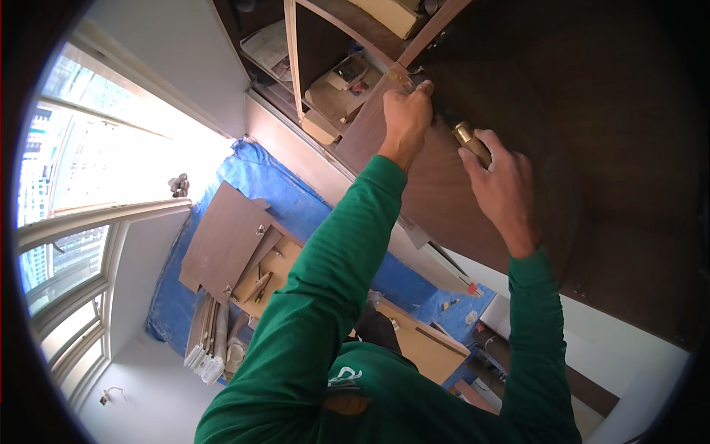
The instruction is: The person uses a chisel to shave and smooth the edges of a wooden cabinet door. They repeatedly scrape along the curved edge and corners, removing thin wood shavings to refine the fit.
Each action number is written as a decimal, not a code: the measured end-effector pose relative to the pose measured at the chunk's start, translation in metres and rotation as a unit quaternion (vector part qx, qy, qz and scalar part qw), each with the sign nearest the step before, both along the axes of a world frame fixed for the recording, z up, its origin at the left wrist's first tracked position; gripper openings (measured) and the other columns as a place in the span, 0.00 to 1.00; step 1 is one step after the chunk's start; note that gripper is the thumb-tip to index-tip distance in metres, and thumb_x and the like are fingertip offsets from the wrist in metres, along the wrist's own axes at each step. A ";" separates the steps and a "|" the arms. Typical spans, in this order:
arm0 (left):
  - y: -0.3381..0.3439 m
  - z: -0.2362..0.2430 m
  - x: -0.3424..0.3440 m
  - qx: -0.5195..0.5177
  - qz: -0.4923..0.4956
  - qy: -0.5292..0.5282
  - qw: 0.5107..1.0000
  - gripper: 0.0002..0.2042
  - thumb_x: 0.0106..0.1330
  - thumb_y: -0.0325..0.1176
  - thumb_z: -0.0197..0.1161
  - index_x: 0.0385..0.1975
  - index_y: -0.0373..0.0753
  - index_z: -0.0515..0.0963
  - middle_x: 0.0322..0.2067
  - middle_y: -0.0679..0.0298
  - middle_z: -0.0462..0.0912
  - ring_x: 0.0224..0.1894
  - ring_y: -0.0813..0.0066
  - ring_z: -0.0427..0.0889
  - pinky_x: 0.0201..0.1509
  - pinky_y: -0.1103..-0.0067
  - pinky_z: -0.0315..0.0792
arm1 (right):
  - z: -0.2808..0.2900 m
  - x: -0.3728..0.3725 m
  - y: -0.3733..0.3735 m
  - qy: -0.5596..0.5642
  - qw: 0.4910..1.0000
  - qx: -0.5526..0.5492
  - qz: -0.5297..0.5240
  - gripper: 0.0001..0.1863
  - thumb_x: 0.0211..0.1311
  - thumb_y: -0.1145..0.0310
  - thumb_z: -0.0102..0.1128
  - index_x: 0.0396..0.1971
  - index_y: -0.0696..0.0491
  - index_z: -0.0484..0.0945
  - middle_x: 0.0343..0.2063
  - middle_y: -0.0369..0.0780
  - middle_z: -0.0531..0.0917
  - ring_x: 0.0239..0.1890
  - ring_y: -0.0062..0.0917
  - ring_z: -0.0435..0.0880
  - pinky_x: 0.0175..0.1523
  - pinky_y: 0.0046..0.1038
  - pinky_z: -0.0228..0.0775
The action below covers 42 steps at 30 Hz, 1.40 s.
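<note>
My right hand (pixel 506 181) is closed round the handle of a wooden-handled tool (pixel 473 144) with a brass-coloured end, held in front of a dark brown cabinet panel (pixel 436 189). The tool's working end is lost in the dark, so I cannot tell its exact kind. Up and to the left, my left hand (pixel 408 115) is closed at the panel's upper edge, close to a small metal fitting (pixel 418 72). What its fingers grip, if anything, is hidden. Both arms reach upward in green sleeves.
Beside my left hand, an open cabinet holds a cardboard box (pixel 340 89) and papers. Below, loose brown panels (pixel 228 237) and pliers (pixel 259 290) lie on a wooden bench top over blue sheeting (pixel 270 166). Bright windows (pixel 74 259) stand at the left.
</note>
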<state>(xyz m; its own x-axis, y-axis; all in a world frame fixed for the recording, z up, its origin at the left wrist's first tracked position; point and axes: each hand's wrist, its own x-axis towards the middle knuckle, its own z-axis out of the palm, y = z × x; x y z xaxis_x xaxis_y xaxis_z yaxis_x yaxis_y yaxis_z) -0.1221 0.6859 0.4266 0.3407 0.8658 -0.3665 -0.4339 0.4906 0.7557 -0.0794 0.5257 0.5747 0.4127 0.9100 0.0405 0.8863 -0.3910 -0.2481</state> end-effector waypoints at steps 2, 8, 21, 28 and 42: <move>0.002 -0.002 0.000 0.003 0.007 -0.009 1.000 0.15 0.78 0.33 0.71 0.28 0.33 0.82 0.22 0.68 0.78 0.24 0.77 0.73 0.29 0.68 0.68 | 0.000 0.000 0.001 0.009 1.000 0.004 0.001 0.17 0.76 0.62 0.74 0.55 0.58 0.87 0.32 0.53 0.92 0.36 0.54 0.93 0.44 0.50 0.84; -0.004 0.003 -0.009 -0.004 -0.011 -0.022 1.000 0.16 0.80 0.34 0.70 0.28 0.34 0.82 0.22 0.68 0.77 0.22 0.77 0.71 0.27 0.69 0.65 | -0.006 0.012 -0.002 -0.005 0.999 0.031 0.043 0.17 0.77 0.62 0.74 0.56 0.58 0.87 0.32 0.53 0.92 0.34 0.53 0.92 0.44 0.50 0.83; 0.003 0.002 -0.005 -0.008 0.003 -0.029 1.000 0.16 0.80 0.33 0.70 0.28 0.33 0.81 0.23 0.67 0.79 0.22 0.76 0.74 0.27 0.69 0.69 | -0.009 0.004 0.002 -0.014 1.000 0.017 0.018 0.18 0.75 0.62 0.75 0.57 0.57 0.87 0.39 0.53 0.93 0.41 0.54 0.93 0.48 0.51 0.84; 0.001 -0.002 -0.010 -0.011 0.005 -0.055 0.998 0.16 0.81 0.34 0.71 0.29 0.32 0.83 0.23 0.67 0.80 0.24 0.76 0.76 0.29 0.70 0.71 | -0.009 0.016 0.004 0.010 0.998 0.031 0.049 0.18 0.75 0.62 0.75 0.56 0.58 0.87 0.39 0.53 0.93 0.41 0.54 0.93 0.48 0.50 0.84; 0.007 -0.005 -0.001 -0.009 0.014 -0.023 1.000 0.15 0.80 0.35 0.71 0.31 0.30 0.84 0.27 0.64 0.83 0.28 0.73 0.78 0.33 0.65 0.73 | -0.020 0.019 0.001 -0.050 0.995 0.059 0.067 0.17 0.75 0.63 0.75 0.57 0.56 0.87 0.39 0.51 0.94 0.41 0.53 0.93 0.49 0.50 0.84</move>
